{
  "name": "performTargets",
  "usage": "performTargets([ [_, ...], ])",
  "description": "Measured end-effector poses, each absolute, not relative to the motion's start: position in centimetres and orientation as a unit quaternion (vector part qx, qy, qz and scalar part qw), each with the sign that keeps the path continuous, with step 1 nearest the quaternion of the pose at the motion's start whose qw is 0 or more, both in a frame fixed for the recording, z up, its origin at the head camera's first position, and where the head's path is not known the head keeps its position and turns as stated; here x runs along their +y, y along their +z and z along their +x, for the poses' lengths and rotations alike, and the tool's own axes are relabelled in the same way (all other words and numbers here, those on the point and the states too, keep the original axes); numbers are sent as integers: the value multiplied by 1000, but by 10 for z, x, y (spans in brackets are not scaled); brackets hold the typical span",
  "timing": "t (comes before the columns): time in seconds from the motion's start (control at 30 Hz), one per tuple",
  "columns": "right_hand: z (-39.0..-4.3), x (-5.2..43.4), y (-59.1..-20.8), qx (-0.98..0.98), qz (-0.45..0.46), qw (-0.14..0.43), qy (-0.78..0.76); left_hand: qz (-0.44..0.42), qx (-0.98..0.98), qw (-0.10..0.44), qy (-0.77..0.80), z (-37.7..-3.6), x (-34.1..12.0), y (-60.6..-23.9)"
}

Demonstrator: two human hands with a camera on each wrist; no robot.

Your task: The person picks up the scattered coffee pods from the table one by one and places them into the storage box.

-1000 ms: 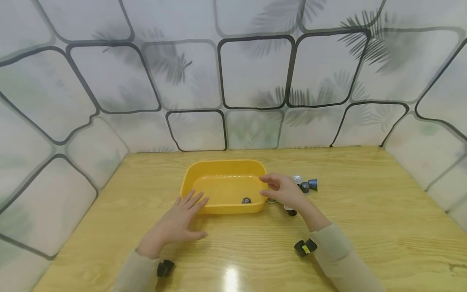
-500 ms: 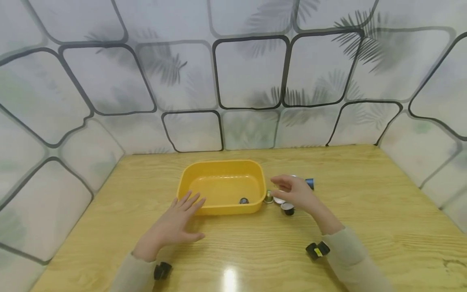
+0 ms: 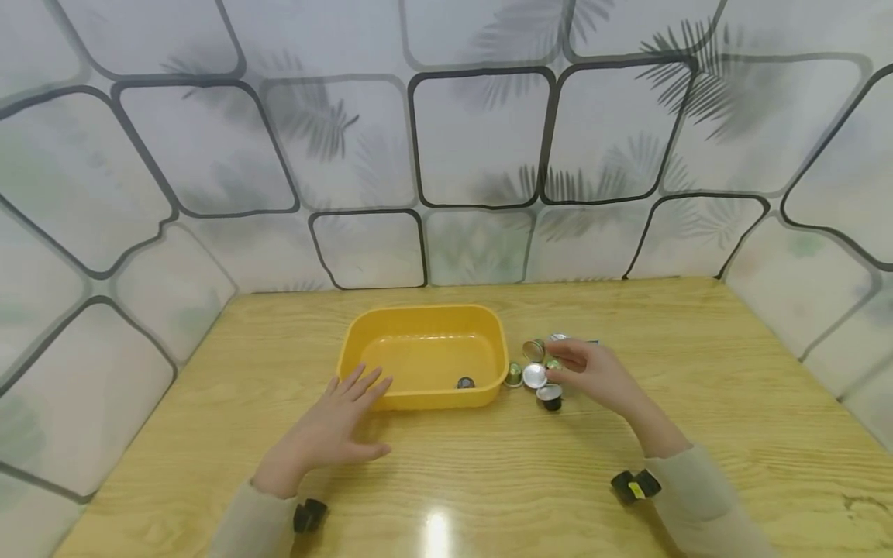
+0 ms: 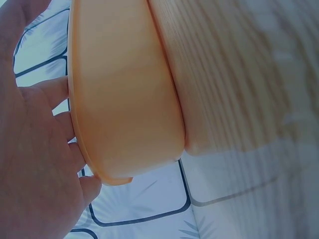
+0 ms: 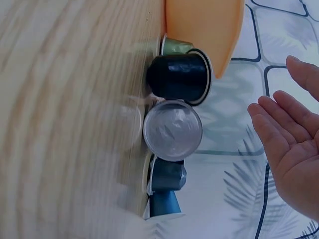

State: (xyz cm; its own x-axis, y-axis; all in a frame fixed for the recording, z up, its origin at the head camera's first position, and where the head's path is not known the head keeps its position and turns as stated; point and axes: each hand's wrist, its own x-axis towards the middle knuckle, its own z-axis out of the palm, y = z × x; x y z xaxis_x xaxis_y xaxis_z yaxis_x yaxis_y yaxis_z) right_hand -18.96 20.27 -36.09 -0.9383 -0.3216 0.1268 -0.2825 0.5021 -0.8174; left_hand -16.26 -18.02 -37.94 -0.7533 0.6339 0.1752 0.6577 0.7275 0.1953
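Several capsules (image 3: 535,376) lay near my empty, relaxed right grip (image 3: 603,380); choosing one seemed the step, a pinch apparently needed next. My spread-fingered left grip (image 3: 335,438) touched the tray (image 3: 418,401).

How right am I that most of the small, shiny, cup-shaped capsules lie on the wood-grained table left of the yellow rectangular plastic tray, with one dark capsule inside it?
Only the side is wrong: the head view shows those cup-shaped capsules right of the yellow plastic tray. The dark capsule is inside it.
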Motion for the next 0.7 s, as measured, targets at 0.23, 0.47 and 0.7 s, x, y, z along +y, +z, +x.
performTargets([
  [0.23, -190, 208, -361, 869, -172, 20, -464, -347, -929, 46, -123, -161, -180, -378],
  [0.47, -193, 208, -365, 875, -171, 21, -453, -344, -930, 35, -123, -162, -179, -378],
  [0.7, -194, 207, -369, 888, -190, 10, -419, -341, -931, 32, -126, -162, -180, -378],
])
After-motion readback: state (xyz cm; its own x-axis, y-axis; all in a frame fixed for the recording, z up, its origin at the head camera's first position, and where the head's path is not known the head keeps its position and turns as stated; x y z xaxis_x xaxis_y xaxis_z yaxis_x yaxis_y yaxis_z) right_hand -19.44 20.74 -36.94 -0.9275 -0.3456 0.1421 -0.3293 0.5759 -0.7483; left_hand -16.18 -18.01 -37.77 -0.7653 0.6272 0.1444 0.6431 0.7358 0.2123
